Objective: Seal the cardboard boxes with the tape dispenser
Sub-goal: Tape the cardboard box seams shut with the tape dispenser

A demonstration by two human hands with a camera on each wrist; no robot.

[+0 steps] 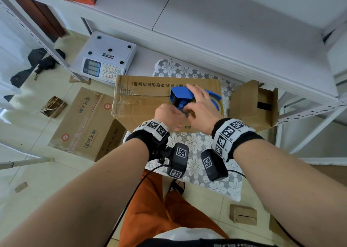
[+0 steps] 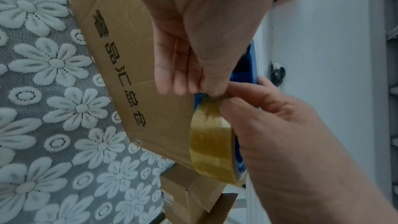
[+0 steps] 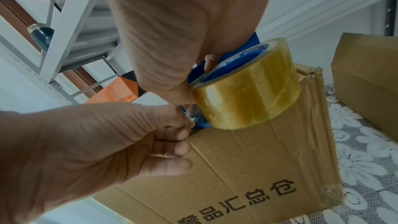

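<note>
A brown cardboard box printed with black characters lies on a floral mat, its top flaps closed. On its top stands a blue tape dispenser loaded with a roll of clear yellowish tape. My right hand grips the dispenser from above, thumb against the roll's near side. My left hand pinches the crumpled loose tape end just below the roll, at the box's near top edge. In the left wrist view the tape roll shows edge-on beside the box.
A smaller cardboard box with open flaps stands right of the main box. A white scale sits behind left. A sealed box lies on the floor at left. White shelving runs across the back and right.
</note>
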